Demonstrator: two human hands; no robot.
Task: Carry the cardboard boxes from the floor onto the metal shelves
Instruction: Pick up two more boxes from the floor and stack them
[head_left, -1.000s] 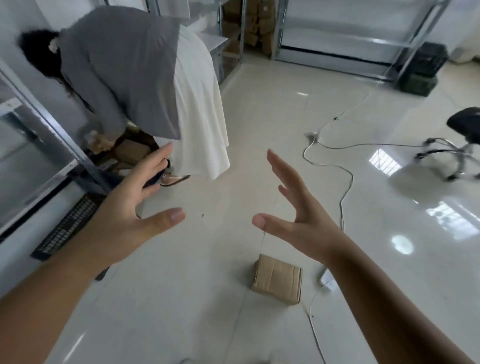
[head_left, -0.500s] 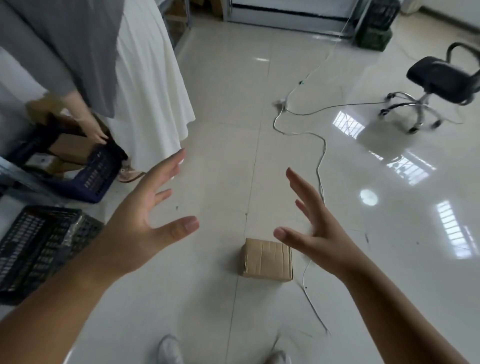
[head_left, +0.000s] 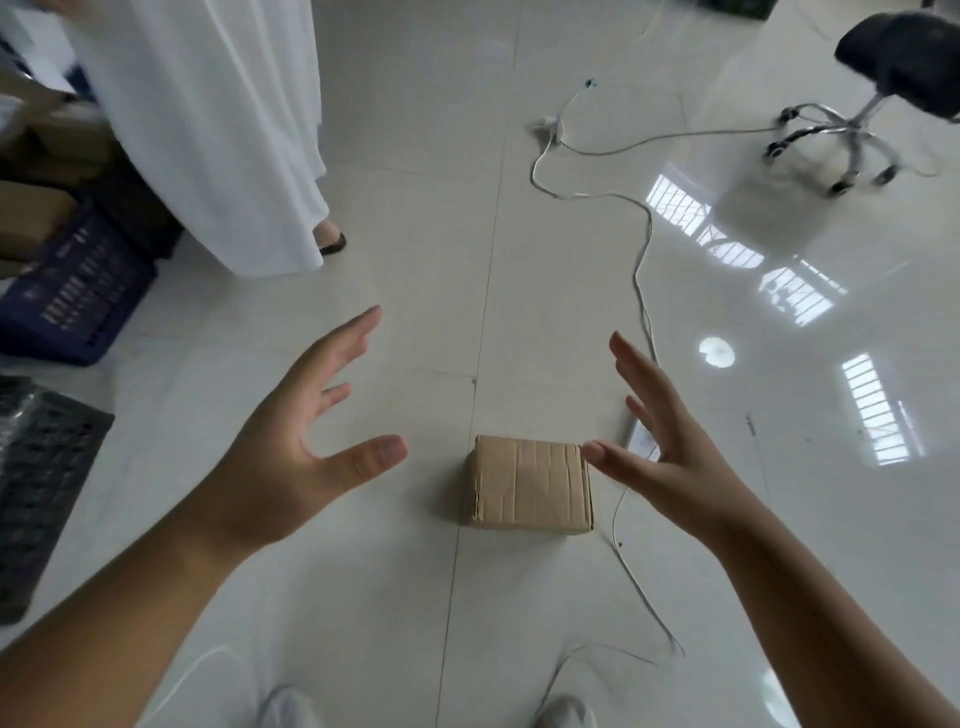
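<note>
Cardboard box (head_left: 530, 483) on floor; your left hand (head_left: 291, 447) and right hand (head_left: 660, 457) flank it, spread and empty, ready to clasp its sides.

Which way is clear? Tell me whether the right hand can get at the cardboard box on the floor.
Probably yes. The right hand hovers open beside the cardboard box, nothing between them. Only a thin white cable lies on the floor close by.

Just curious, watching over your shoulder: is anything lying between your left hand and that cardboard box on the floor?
No. In the head view, only bare white tile floor shows between the open left hand and the cardboard box.
</note>
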